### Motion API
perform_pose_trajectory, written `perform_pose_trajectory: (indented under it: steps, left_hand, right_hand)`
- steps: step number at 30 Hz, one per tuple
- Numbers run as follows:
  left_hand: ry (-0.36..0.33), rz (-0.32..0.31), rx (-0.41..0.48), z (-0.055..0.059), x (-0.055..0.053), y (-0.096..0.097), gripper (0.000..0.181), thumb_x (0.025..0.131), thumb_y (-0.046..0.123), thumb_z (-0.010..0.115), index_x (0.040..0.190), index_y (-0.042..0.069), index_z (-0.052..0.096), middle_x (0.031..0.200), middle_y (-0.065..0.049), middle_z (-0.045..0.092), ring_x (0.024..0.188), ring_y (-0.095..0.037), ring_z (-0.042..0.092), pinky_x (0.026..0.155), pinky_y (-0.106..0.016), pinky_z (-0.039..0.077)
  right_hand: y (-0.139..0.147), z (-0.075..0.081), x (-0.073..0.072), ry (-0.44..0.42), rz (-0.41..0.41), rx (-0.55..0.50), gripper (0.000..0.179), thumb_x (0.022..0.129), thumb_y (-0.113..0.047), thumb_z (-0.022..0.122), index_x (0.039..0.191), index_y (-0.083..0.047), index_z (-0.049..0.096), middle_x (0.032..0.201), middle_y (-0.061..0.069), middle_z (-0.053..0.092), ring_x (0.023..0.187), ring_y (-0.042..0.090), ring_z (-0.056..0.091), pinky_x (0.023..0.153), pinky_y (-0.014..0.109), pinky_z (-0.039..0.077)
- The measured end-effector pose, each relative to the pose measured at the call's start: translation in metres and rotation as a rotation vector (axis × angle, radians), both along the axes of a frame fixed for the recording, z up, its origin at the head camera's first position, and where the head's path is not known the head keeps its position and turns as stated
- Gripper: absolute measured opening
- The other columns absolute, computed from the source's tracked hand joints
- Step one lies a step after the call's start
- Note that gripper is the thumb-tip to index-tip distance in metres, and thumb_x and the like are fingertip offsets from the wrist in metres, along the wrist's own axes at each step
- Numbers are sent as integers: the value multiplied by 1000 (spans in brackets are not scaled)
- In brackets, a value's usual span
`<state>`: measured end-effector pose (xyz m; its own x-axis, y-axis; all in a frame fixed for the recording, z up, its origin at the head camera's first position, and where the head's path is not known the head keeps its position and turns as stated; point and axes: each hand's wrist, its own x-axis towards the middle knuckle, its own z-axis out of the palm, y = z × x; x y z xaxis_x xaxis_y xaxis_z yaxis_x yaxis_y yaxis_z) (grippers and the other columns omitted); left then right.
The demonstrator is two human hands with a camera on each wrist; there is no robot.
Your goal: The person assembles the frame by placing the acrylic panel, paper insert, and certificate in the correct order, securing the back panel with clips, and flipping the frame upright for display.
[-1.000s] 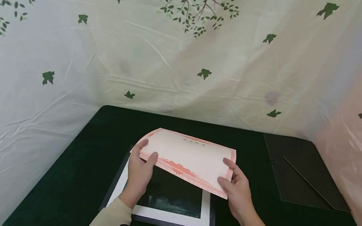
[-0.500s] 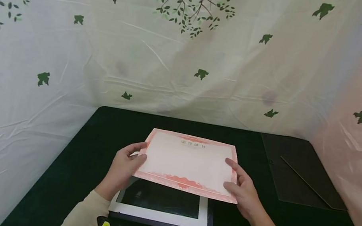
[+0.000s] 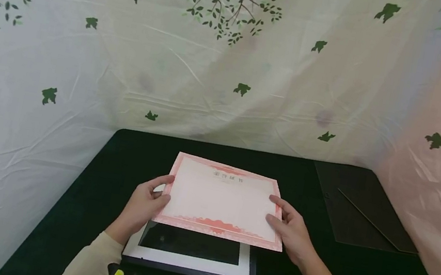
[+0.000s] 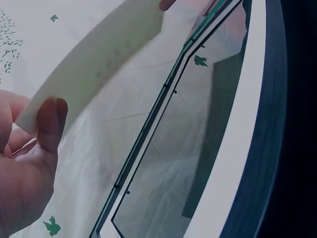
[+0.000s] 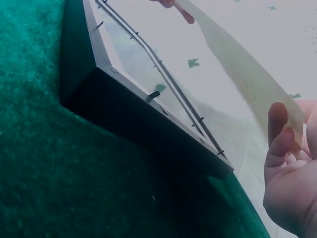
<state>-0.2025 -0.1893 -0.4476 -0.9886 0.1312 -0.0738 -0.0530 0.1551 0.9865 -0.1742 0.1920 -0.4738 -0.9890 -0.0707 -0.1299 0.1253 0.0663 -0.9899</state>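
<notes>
A white certificate sheet (image 3: 222, 202) with a pink border and a line of characters near its top hangs above a picture frame (image 3: 188, 272). My left hand (image 3: 142, 205) pinches its left edge between thumb and fingers. On the opposite edge, my right hand (image 3: 294, 234) grips the sheet the same way. The dark frame lies on the table with a white mat and a glossy dark middle; the sheet hides its far part. Small tabs (image 5: 155, 94) stick up along the frame's inner edge in the right wrist view. Both wrist views show the sheet slightly bowed, apart from the frame.
A thin dark board (image 3: 369, 198) with a narrow strip across it lies at the table's back right. Dark green cloth (image 3: 75, 230) covers the table. Light curtains (image 3: 197, 69) printed with leaves and birds enclose the back and sides.
My left hand has moved left, from over the sheet's near left corner to its side edge. The sheet, curled at its left before, now lies flatter and more squarely above the frame.
</notes>
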Motion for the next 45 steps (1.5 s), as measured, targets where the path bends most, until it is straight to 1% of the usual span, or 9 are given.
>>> perform_pose_trajectory:
  steps: [6, 10, 16, 21, 27, 30, 33, 40, 45]
  left_hand:
    - [4, -99, -1, 9, 1, -2, 62, 94, 0, 55, 150, 12, 32, 149, -10, 39, 90, -28, 70, 72, -38, 58]
    - [2, -87, -1, 10, 4, -1, 62, 94, 3, 57, 150, 12, 33, 147, -11, 41, 93, -27, 69, 74, -38, 57]
    - [54, -58, 66, -5, 9, 2, 65, 91, 16, 67, 148, 23, 36, 148, 0, 38, 107, -25, 64, 83, -36, 54]
    - [154, 52, 108, -5, 14, 11, 57, 93, 15, 65, 144, 18, 41, 147, 1, 40, 123, -21, 54, 90, -31, 49]
    - [192, 210, 261, 3, 20, 23, 61, 93, 4, 61, 146, 18, 37, 134, -6, 54, 109, -22, 63, 88, -29, 51]
    - [222, 258, 367, 6, 22, 32, 72, 92, -1, 61, 150, 24, 27, 128, -10, 58, 105, -24, 66, 89, -30, 51]
    - [252, 263, 420, 7, 25, 41, 75, 91, 0, 62, 151, 24, 24, 128, -13, 57, 108, -26, 63, 91, -31, 50]
    - [292, 294, 354, 10, 27, 51, 40, 94, 7, 61, 132, 9, 50, 120, -11, 62, 105, -26, 64, 90, -29, 50]
    - [403, 385, 241, 33, 33, 48, 33, 95, 1, 57, 127, -3, 54, 112, -18, 66, 96, -29, 67, 80, -26, 54]
  right_hand:
    - [-2, 1, 2, 29, 11, -18, 63, 90, -17, 68, 146, -17, 40, 133, 18, 43, 92, 27, 65, 74, 33, 57]
    - [-3, 0, 3, 65, 20, -46, 63, 91, -16, 68, 147, -17, 38, 133, 19, 43, 91, 27, 67, 74, 35, 57]
    - [-4, -4, 4, 103, 16, -112, 64, 92, -16, 66, 148, -16, 35, 133, 20, 41, 91, 27, 69, 74, 37, 57]
    - [-6, -7, 5, 122, -2, -131, 65, 93, -17, 66, 149, -18, 34, 134, 20, 42, 90, 28, 70, 72, 38, 57]
    - [-8, -7, 6, 145, -16, -119, 66, 92, -18, 67, 149, -20, 34, 134, 18, 43, 88, 28, 70, 70, 37, 57]
    - [-12, -7, 7, 158, -24, -123, 66, 91, -17, 67, 148, -21, 35, 132, 17, 45, 89, 27, 70, 70, 37, 57]
    - [-18, -8, 8, 164, -31, -132, 66, 91, -17, 68, 148, -21, 35, 130, 17, 46, 90, 27, 70, 71, 38, 57]
    - [-33, -11, 5, 120, -35, -135, 67, 88, -20, 71, 146, -25, 38, 135, 13, 44, 95, 28, 69, 75, 38, 57]
    - [-40, -11, 0, 110, -18, -59, 64, 89, -21, 70, 145, -25, 39, 147, 7, 34, 101, 29, 64, 79, 36, 56]
